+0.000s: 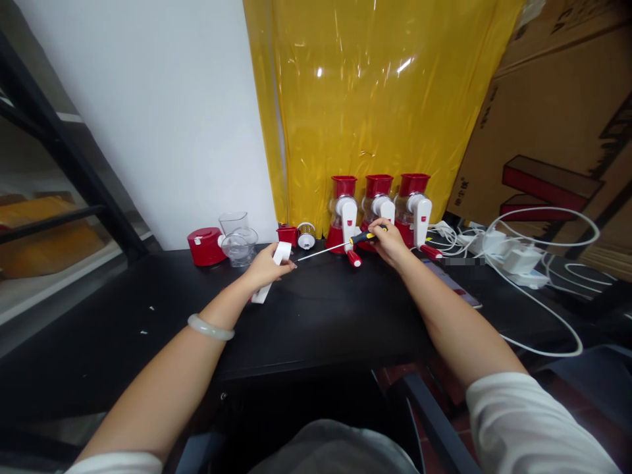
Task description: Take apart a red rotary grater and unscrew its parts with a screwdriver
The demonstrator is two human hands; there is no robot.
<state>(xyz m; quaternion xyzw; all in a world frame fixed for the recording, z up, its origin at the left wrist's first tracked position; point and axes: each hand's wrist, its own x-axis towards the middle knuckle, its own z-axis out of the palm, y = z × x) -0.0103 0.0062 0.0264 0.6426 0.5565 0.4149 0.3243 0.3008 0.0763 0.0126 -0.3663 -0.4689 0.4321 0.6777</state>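
My left hand [264,268] is closed around a white crank handle [261,293], whose ends show above and below the fingers. My right hand [391,243] grips a screwdriver [363,237] by its yellow and black handle. Its long metal shaft points left, the tip close to my left fingertips; whether they touch I cannot tell. Behind my right hand stand three red and white rotary graters [344,206] in a row. Beyond my left hand are a red base [206,247], a clear plastic housing [239,240], a small red part [287,236] and a metal grating drum [306,236].
White cables and chargers [523,259] lie on the black table [316,329] at the right, near a flat phone-like device [459,289]. Yellow plastic sheeting [385,99] and a cardboard box [553,131] stand behind. Shelving [54,138] is at the left.
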